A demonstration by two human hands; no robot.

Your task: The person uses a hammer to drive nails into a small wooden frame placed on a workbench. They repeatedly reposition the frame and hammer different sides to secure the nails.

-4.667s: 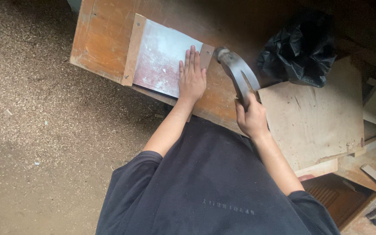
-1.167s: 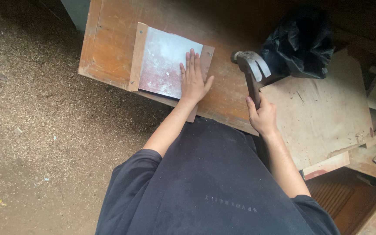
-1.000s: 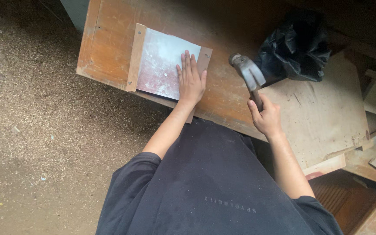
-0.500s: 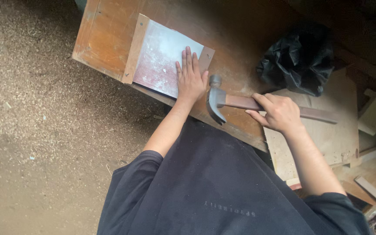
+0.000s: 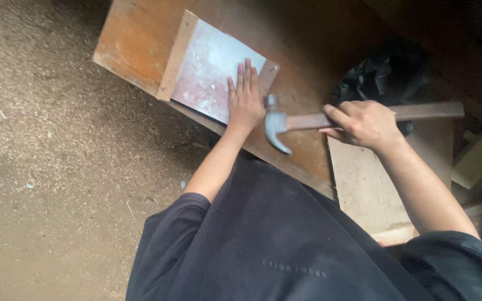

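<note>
Down on the wooden workbench (image 5: pixel 140 44), the left hand (image 5: pixel 245 100) lies flat with fingers spread and straight, pressing the right end of a pale grey panel (image 5: pixel 210 69) framed by wooden strips near the bench's front edge; the right hand (image 5: pixel 364 124) is wrapped tightly round the wooden handle of a claw hammer (image 5: pixel 279 127); its head sits just beside the left hand; a black plastic bag (image 5: pixel 383 78) lies behind, towards the far edge.

Claw hammer (image 5: pixel 308 122): steel head, reddish-brown wooden handle, lying roughly level above the bench, head beside the panel's right strip, claw curving toward the person.

Panel (image 5: pixel 210 72): pale, whitish-mottled sheet, flat on the bench, framed by two wooden side strips.
</note>
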